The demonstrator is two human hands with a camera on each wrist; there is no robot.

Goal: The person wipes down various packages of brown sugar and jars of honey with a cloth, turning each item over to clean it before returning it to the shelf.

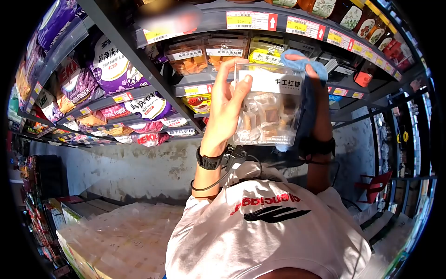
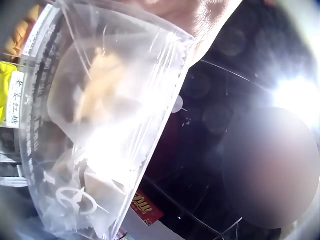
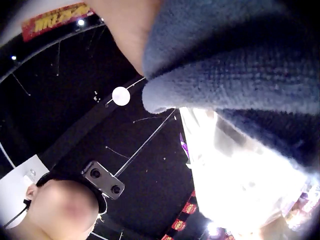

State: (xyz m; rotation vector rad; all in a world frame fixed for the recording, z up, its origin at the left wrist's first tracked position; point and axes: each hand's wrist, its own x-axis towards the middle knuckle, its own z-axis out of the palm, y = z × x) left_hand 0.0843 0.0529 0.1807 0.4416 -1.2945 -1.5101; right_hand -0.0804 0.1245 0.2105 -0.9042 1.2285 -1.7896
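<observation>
Left hand (image 1: 226,106) clamps a clear box (image 1: 268,111); right hand (image 1: 318,90) touches blue cloth (image 1: 305,102), its finger grip unclear.

Three body-worn views, set about the clear box (image 1: 269,109).
In the head view we look forward and down from above the box, at middle range, with the shirt (image 1: 283,232) on its near side and the shelf (image 1: 213,22) beyond it. In the left wrist view we look steeply upward from close against the box, past it to the dark ceiling (image 2: 202,150); this view and the head view share the box and the yellow packet (image 1: 265,55) beyond it. In the right wrist view we look upward from beside the box, the blue cloth (image 3: 230,82) very near; the head view shares the cloth, the left wrist view the ceiling.
</observation>
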